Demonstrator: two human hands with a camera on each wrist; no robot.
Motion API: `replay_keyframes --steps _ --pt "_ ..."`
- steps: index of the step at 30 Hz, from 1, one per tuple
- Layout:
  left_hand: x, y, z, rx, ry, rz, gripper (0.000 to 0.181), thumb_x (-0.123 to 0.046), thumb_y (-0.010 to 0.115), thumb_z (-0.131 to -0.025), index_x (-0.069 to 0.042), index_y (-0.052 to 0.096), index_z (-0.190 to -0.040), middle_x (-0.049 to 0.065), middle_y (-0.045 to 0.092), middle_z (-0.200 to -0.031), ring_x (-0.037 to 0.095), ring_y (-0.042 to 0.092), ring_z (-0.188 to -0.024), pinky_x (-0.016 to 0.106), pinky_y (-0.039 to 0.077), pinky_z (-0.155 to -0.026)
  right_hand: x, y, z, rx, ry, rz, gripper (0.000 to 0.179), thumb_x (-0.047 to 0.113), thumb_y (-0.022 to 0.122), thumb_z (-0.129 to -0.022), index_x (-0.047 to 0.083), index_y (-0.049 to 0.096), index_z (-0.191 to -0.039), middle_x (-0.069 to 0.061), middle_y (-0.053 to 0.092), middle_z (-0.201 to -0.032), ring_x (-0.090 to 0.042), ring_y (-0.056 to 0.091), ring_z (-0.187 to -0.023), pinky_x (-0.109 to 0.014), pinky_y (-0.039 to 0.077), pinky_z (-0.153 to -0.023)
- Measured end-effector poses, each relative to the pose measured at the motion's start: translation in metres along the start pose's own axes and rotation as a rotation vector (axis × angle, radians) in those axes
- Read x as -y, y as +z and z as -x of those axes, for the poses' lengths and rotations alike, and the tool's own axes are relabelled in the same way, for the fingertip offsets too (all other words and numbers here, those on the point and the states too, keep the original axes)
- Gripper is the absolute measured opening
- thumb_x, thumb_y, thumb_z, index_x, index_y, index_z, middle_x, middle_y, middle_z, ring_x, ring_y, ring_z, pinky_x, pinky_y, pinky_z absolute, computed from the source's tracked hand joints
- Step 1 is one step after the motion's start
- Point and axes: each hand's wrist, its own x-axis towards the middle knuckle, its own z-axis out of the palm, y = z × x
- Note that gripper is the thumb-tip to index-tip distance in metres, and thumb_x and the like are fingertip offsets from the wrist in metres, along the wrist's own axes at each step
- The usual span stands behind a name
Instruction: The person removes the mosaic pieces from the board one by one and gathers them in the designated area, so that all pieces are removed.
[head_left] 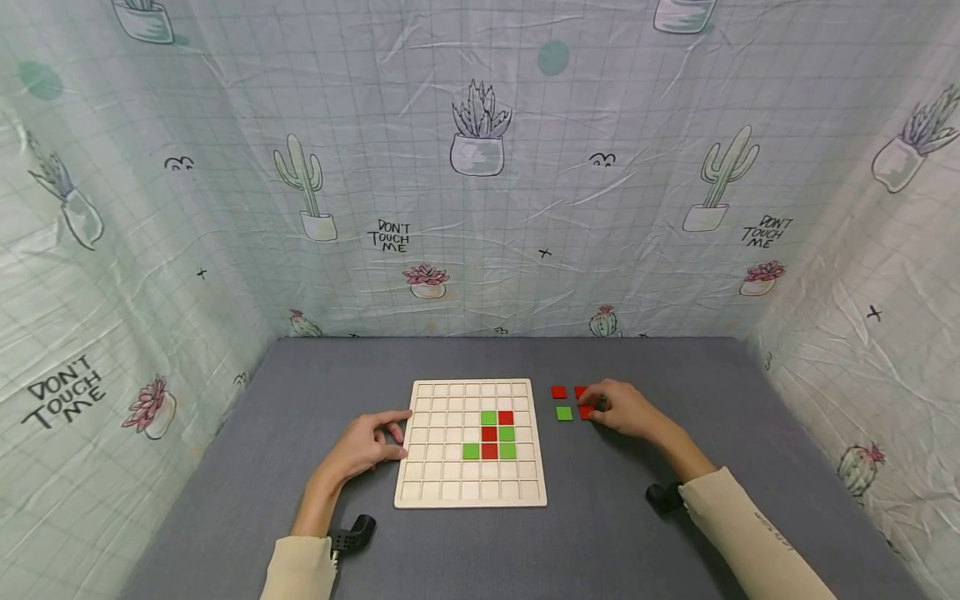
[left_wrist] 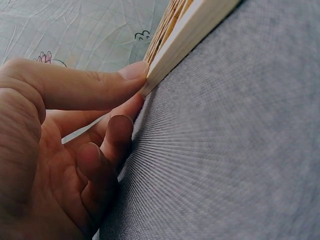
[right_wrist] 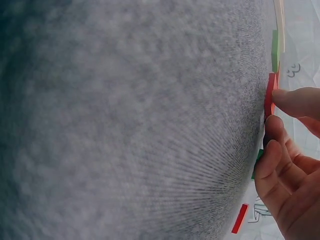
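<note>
A pale wooden grid board (head_left: pixel 438 492) lies flat on the table, several red and green square tiles set in its right-hand cells. At its left edge rests my left hand (head_left: pixel 363 442), forefinger and thumb spread apart; in the left wrist view the thumb (left_wrist: pixel 95 85) touches the wooden side. Right of the board, my right hand (head_left: pixel 622 408) pinches a red tile (head_left: pixel 586 413), which is still at table level. Close by are a green tile (head_left: pixel 564 413), another red tile (head_left: pixel 558 392) and a third red one (head_left: pixel 581 391), partly covered by the fingers.
The right wrist view shows a further green tile (right_wrist: pixel 257 164) behind my fingers and a red tile (right_wrist: pixel 240 218) beyond them. A grey cloth covers the table (head_left: pixel 465 550). Printed curtains (head_left: pixel 480 250) stand behind and at both sides.
</note>
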Motion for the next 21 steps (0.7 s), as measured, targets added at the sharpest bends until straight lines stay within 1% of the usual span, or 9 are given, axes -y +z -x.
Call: replay_keyframes --steps 13,21 --pt "0.0019 -0.0001 -0.0011 -0.001 0.003 0.001 0.063 -0.008 0.083 -0.082 -0.006 0.063 -0.141 0.007 0.068 -0.095 0.006 0.039 -0.047 0.026 0.040 -0.044 0.0030 -0.0018 0.0006 0.012 0.013 0.010 0.020 0.008 0.072 -0.094 0.009 0.076 -0.113 -0.008 0.068 -0.105 -0.024 0.064 -0.095 -0.040 0.052 -0.080" --pt "0.0005 -0.0003 -0.0002 0.004 0.002 0.001 0.063 -0.008 0.082 -0.083 -0.006 0.062 -0.142 0.007 0.067 -0.095 0.006 0.039 -0.047 0.025 0.040 -0.045 0.0024 -0.0044 0.0004 0.006 -0.021 0.027 0.020 0.009 0.071 -0.095 0.009 0.075 -0.114 -0.008 0.069 -0.105 -0.025 0.064 -0.095 -0.042 0.051 -0.080"
